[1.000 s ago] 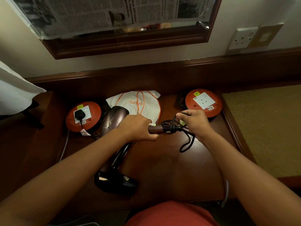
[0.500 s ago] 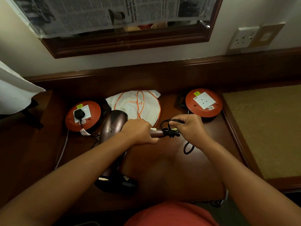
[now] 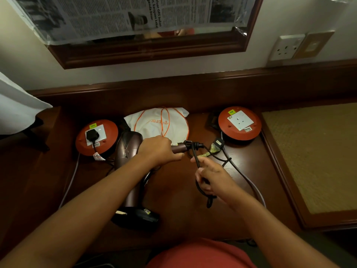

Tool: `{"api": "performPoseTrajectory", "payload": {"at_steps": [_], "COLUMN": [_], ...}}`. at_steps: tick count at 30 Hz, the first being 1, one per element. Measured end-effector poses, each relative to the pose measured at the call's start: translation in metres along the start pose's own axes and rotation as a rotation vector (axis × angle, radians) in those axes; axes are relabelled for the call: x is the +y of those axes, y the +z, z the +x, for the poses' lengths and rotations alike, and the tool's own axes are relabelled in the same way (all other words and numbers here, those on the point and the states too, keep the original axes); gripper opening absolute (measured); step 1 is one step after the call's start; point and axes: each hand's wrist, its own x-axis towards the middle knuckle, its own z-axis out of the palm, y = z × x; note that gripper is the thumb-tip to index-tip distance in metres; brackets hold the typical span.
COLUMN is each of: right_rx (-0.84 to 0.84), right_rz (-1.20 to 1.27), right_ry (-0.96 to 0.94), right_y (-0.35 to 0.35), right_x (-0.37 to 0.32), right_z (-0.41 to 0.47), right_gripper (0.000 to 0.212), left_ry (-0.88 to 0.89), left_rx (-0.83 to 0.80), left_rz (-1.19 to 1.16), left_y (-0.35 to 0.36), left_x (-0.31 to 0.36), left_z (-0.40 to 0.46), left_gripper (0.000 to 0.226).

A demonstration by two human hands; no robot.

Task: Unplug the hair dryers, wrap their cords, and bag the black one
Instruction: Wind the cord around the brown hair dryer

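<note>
Head view: your left hand [image 3: 160,151] grips the handle of the brown hair dryer [image 3: 128,151], fingers curled round it, while your right hand [image 3: 210,178] has dropped from beside the handle toward 5 o'clock, pinching a doubled length of black cord [image 3: 197,161] and drawing it out. Several turns are already bunched tight on the handle's end, and the freed plug [image 3: 218,142] with its green tag now lies on the bench [image 3: 173,200] at 2 o'clock from your hands, just short of the right orange socket reel [image 3: 239,123]. Judging by that, this dryer is unplugged and its wrap is well along; only the tail you hold looks left to wind.

At 6 o'clock, the black hair dryer [image 3: 136,217] lies on the bench, partly under the brown one. Its cord is hard to trace, but a black plug [image 3: 92,135] is seated in the left orange socket reel [image 3: 96,137] at 10 o'clock, so that one likely waits.

At 12 o'clock lies the white drawstring bag [image 3: 156,123], soft cloth with thin orange cord, flat and rumpled. The brown dryer's shell is smooth with a metallic sheen; the cord is rubbery and kinks; the bench is dark polished wood.
</note>
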Motion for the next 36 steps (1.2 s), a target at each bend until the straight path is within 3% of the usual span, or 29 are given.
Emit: {"api": "performPoseTrajectory", "payload": {"at_steps": [2, 5, 7, 14, 23, 31, 36], "right_rx": [-0.053, -0.056, -0.048, -0.127, 0.038, -0.028, 0.066], "right_rz": [0.091, 0.105, 0.116, 0.266, 0.066, 0.11, -0.21], "right_ry": [0.052, 0.14, 0.168, 0.134, 0.163, 0.158, 0.152], "right_y": [-0.002, -0.002, -0.005, -0.009, -0.017, -0.034, -0.044], "right_x": [0.006, 0.018, 0.023, 0.032, 0.038, 0.023, 0.006], "right_z": [-0.001, -0.003, -0.002, 0.006, 0.016, 0.035, 0.048], "right_gripper": [0.023, 0.043, 0.045, 0.028, 0.046, 0.025, 0.028], "left_ry": [-0.016, -0.009, 0.008, 0.029, 0.123, 0.211, 0.242], "left_rx": [0.021, 0.055, 0.066, 0.058, 0.066, -0.007, 0.0], "left_rz": [-0.029, -0.029, -0.019, -0.103, -0.072, -0.121, -0.047], "left_y": [-0.005, -0.013, -0.016, -0.018, -0.03, -0.03, -0.03], "left_x": [-0.001, -0.001, 0.0, -0.001, 0.007, 0.002, -0.001], "left_z": [0.002, 0.003, 0.002, -0.001, -0.007, -0.012, -0.019], "left_gripper": [0.053, 0.053, 0.054, 0.051, 0.053, 0.047, 0.046]}}
